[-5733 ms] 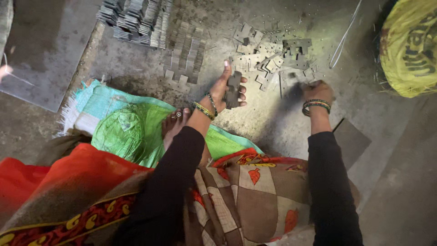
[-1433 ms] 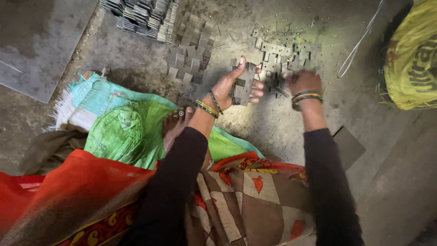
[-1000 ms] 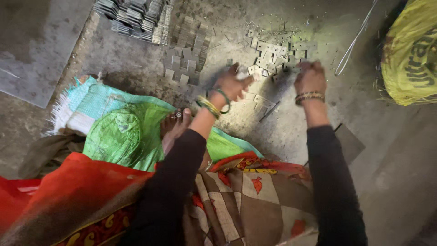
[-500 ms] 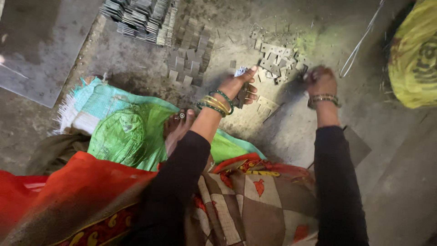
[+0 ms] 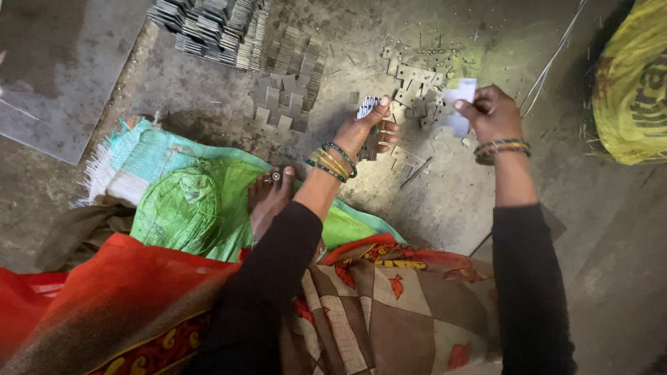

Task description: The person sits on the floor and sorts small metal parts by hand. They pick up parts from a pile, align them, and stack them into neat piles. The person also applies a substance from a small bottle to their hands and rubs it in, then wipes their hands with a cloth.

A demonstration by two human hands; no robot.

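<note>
Gripping a thin stack of metal plates edge-up, the left hand sits clenched around them just above the concrete floor. Half a second ago the right hand was down among the loose plates; now it is lifted, pinching a pale plate between thumb and fingers, just to the right of the stack. Judging by that, one more piece has been picked and is on its way to join the bundle. Beyond the left hand lie short rows of sorted plates and, farther off, a heaped pile. Near the person's wrist rests a bare foot on a green woven sack. A yellow bag sits well to the right; nothing blocks the gap between the hands.
</note>
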